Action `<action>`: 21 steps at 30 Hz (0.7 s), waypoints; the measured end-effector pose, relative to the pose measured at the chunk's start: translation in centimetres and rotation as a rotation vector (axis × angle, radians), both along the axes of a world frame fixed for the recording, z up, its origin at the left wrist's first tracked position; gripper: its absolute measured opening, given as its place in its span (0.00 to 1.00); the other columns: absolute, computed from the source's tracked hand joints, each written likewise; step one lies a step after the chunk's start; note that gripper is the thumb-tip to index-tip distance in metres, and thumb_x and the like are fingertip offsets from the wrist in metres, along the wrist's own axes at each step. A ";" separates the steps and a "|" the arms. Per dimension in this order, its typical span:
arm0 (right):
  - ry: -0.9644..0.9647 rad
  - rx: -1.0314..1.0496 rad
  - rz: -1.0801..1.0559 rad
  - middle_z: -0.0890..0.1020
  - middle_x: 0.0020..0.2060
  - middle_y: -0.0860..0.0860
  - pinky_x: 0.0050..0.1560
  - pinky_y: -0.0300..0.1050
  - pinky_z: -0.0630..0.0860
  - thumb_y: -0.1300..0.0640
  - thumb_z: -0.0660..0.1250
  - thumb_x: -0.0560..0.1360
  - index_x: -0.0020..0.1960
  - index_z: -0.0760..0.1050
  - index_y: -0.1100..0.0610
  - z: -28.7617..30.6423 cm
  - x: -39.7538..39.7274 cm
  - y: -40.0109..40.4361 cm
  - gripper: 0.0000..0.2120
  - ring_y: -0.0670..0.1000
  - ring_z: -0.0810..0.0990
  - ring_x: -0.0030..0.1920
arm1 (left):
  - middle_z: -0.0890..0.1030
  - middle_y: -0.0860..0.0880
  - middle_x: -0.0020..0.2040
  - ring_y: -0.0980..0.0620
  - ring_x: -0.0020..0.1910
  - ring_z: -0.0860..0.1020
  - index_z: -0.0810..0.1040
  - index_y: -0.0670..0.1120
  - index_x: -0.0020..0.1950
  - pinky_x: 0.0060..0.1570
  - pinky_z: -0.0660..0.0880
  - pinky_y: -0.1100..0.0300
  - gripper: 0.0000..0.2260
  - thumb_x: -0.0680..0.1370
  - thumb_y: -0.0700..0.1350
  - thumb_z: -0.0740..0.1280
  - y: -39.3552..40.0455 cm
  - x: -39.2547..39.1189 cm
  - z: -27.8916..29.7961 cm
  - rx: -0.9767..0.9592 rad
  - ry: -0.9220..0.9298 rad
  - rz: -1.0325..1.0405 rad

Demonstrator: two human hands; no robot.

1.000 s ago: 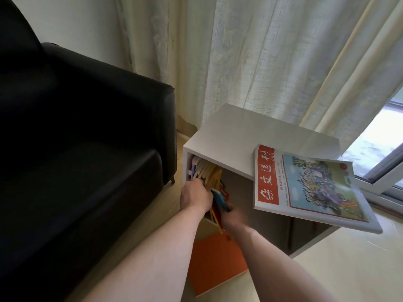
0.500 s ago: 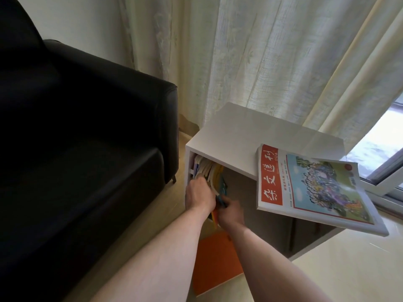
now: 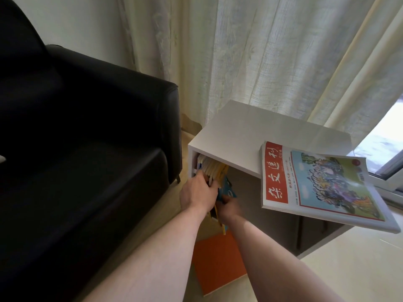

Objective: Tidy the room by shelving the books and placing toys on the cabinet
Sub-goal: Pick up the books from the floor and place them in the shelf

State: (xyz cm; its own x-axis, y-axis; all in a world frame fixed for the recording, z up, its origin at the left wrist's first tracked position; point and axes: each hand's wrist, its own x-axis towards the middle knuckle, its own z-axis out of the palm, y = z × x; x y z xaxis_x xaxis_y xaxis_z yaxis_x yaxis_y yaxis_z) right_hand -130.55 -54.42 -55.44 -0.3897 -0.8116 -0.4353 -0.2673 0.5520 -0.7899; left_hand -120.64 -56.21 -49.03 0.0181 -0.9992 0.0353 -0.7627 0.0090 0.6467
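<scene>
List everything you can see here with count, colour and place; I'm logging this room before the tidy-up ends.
white box-shaped cabinet: one, white, on the floor between sofa and window.
row of upright thin books: several, pale and yellow edges, in the cabinet's left end.
teal-covered book: one, teal, at the row's right side, half out.
red-and-white illustrated magazine: one, lying on the cabinet top, overhanging its front right.
orange flat panel: one, orange, low in front of the cabinet.
black leather sofa: one, black, left.
cream sheer curtains: cream, behind the cabinet.
window frame: white, far right.
left hand: pressing the book row.
right hand: gripping the teal-covered book.
</scene>
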 end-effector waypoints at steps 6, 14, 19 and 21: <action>0.046 -0.076 0.008 0.83 0.59 0.53 0.56 0.49 0.81 0.52 0.61 0.84 0.67 0.79 0.48 0.1 0.2 0.4 0.14 0.56 0.83 0.55 | 0.85 0.52 0.49 0.52 0.44 0.84 0.81 0.52 0.60 0.31 0.75 0.64 0.17 0.78 0.62 0.72 0.2 -0.2 0.5 -0.006 -0.067 0.007; 0.033 -0.167 0.156 0.78 0.67 0.50 0.56 0.40 0.71 0.53 0.60 0.85 0.74 0.73 0.48 0.8 -0.5 0.8 0.18 0.56 0.76 0.68 | 0.85 0.52 0.50 0.50 0.46 0.84 0.79 0.53 0.62 0.34 0.76 0.64 0.12 0.80 0.53 0.71 0.1 0.2 0.3 -0.010 -0.019 -0.009; 0.088 0.028 0.289 0.79 0.63 0.51 0.58 0.48 0.79 0.48 0.61 0.84 0.73 0.70 0.45 0.2 -0.7 0.9 0.18 0.53 0.80 0.57 | 0.85 0.51 0.54 0.49 0.49 0.85 0.78 0.53 0.64 0.42 0.85 0.57 0.14 0.79 0.49 0.74 0.1 0.1 0.0 -0.003 -0.063 -0.016; 0.201 0.112 0.335 0.79 0.57 0.50 0.50 0.43 0.77 0.49 0.62 0.83 0.70 0.69 0.46 -0.1 -0.5 1.0 0.16 0.50 0.79 0.53 | 0.85 0.51 0.54 0.50 0.46 0.85 0.78 0.53 0.64 0.39 0.85 0.54 0.15 0.79 0.50 0.75 0.1 0.1 -0.2 0.001 -0.047 -0.007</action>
